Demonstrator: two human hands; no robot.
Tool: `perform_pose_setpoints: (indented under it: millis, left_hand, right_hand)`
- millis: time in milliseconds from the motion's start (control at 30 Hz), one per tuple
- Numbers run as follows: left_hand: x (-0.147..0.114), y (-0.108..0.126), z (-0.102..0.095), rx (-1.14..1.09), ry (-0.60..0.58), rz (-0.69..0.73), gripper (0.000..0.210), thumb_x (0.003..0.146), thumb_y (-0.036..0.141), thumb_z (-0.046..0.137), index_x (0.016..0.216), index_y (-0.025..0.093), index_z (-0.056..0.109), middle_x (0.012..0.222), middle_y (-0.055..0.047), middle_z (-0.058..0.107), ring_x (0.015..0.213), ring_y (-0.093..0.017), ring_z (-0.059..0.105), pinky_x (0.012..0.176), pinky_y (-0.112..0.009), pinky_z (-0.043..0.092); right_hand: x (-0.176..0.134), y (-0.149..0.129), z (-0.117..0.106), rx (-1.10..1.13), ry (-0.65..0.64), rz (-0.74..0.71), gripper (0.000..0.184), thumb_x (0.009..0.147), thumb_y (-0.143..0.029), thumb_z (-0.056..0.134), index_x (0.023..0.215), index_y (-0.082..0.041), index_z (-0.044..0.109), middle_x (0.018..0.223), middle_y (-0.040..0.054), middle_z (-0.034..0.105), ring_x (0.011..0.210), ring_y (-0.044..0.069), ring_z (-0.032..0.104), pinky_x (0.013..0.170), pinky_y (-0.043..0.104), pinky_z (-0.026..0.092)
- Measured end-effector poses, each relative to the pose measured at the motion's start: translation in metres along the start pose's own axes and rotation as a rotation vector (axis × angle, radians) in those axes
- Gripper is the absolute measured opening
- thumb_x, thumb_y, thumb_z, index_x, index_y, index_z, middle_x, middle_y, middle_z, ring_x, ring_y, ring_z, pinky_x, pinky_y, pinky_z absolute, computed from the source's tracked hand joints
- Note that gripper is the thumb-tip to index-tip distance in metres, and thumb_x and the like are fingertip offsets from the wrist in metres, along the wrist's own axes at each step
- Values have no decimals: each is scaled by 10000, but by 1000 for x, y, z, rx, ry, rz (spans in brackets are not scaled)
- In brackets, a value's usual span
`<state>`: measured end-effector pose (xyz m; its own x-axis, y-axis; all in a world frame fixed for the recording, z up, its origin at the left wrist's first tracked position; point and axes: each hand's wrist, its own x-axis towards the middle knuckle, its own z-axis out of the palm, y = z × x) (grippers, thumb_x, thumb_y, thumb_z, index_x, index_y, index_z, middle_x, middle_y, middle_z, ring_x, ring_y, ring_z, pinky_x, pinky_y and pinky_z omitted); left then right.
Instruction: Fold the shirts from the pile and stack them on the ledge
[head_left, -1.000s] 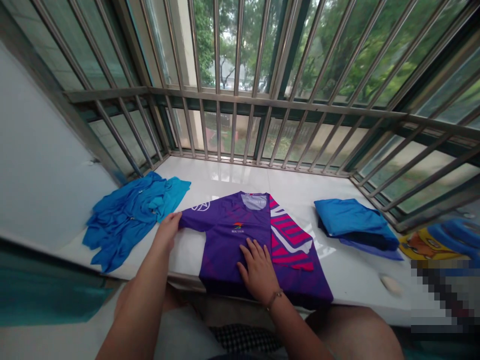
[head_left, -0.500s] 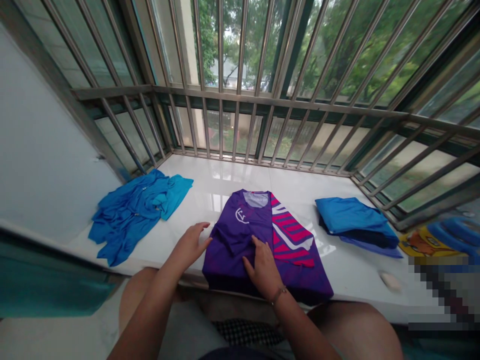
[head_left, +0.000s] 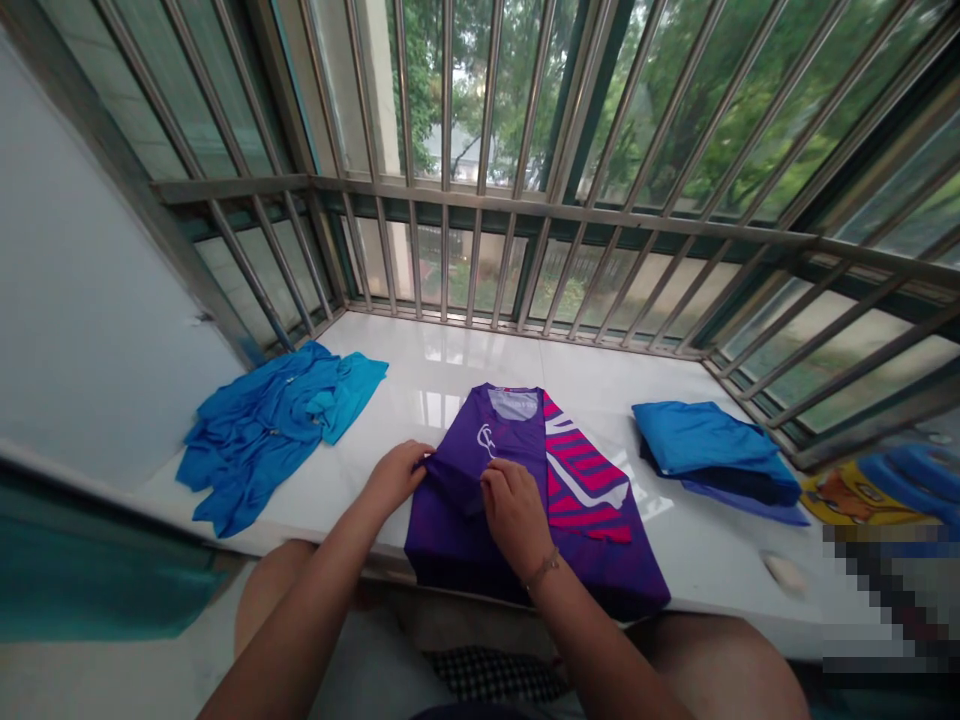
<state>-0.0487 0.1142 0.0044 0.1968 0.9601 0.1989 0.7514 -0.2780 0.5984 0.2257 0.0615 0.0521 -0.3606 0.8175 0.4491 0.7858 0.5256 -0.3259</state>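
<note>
A purple shirt point(head_left: 517, 430) with a pink-and-white striped sleeve point(head_left: 589, 480) lies on the white ledge in front of me, its neckline toward the window. The striped sleeve is folded over the body, and the lower part hangs over the ledge's front edge. My left hand point(head_left: 397, 475) pinches the shirt's left edge between thumb and fingers. With its fingers closed together, my right hand point(head_left: 517, 505) grips the fabric near the middle of the chest, below the white logo point(head_left: 486, 437). The cloth between the two hands is drawn up a little.
On the left of the white ledge point(head_left: 450, 350) lies a crumpled heap of blue clothing point(head_left: 262, 430). A folded blue stack point(head_left: 705, 440) sits on the right, near a yellow-and-blue container point(head_left: 885, 485) and a small pale object point(head_left: 784, 572). Metal window bars point(head_left: 480, 210) stand behind.
Both hands have gone from spread fingers to pinching the purple shirt. The right hand has shifted slightly up and left, and the chest fabric is now pulled up between the hands.
</note>
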Motion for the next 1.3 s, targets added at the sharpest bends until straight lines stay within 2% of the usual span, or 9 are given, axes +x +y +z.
perform_pose_setpoints:
  millis: [133, 300, 367, 500, 633, 767, 1033, 1167, 1300]
  left_hand:
    - [-7, -10, -3, -144, 34, -20, 434, 815, 63, 574, 1142, 241, 795, 1042, -48, 730, 920, -207, 673, 877, -350, 579]
    - [-8, -12, 2, -129, 27, 10, 379, 844, 97, 593, 1137, 233, 792, 1052, -56, 728, 966, -220, 672, 909, -367, 568]
    - [-8, -12, 3, -101, 36, 30, 378, 837, 82, 593, 1121, 234, 790, 1052, -58, 730, 1011, -231, 675, 954, -383, 560]
    - [-8, -13, 3, -75, 59, 49, 350, 860, 93, 605, 1129, 233, 778, 1049, -60, 736, 1023, -242, 678, 966, -393, 558]
    - [-8, -11, 0, -61, 46, 70, 334, 888, 110, 611, 1142, 242, 782, 1061, -69, 748, 1059, -260, 672, 988, -413, 549]
    - [-8, -8, -1, -63, 38, 82, 366, 875, 89, 589, 1135, 250, 791, 1090, -74, 752, 1097, -264, 670, 1021, -426, 546]
    - [-10, 1, -9, -58, 5, 92, 471, 755, 55, 556, 1115, 237, 800, 1149, -84, 734, 1145, -277, 661, 1080, -454, 541]
    - [0, 25, -4, 56, 84, 70, 366, 917, 117, 525, 1156, 217, 784, 1168, -113, 746, 1135, -288, 679, 1058, -468, 552]
    - [7, 58, 25, 215, -26, 199, 381, 1027, 207, 530, 1338, 242, 747, 1402, -118, 736, 1318, -300, 656, 1167, -503, 490]
  right_hand:
    - [-18, -7, -9, 124, -51, -64, 182, 1121, -275, 515, 1058, -231, 681, 1120, 91, 709, 1057, 242, 648, 965, 365, 504]
    - [-17, 0, 7, -166, -121, 340, 256, 1075, -429, 629, 1150, -188, 666, 1109, 165, 682, 1009, 307, 672, 855, 397, 547]
    - [-11, 2, 15, -261, -204, 411, 253, 1022, -412, 712, 1111, -180, 667, 1111, 176, 682, 988, 314, 681, 806, 388, 549]
    - [-3, 3, 17, -171, -238, 382, 53, 1042, -221, 617, 995, -203, 632, 1049, 136, 716, 999, 295, 706, 804, 356, 526]
    - [-11, 6, 5, 151, -110, 450, 103, 1098, -282, 485, 1056, -231, 564, 834, 47, 703, 752, 244, 720, 646, 313, 464]
    - [-32, 14, -1, 331, -40, 429, 80, 1067, -314, 477, 1087, -250, 521, 846, 33, 709, 713, 238, 730, 629, 305, 475]
    - [-45, 25, 7, 269, -160, 454, 118, 1023, -212, 550, 1135, -242, 572, 813, 25, 740, 723, 236, 760, 619, 282, 477]
    - [-43, 22, 6, 233, -209, 431, 125, 1032, -226, 581, 1155, -241, 601, 862, 35, 756, 785, 239, 773, 649, 282, 488]
    - [-45, 22, 8, 220, -166, 372, 113, 1046, -280, 587, 1142, -239, 632, 919, 44, 759, 815, 228, 764, 695, 288, 517]
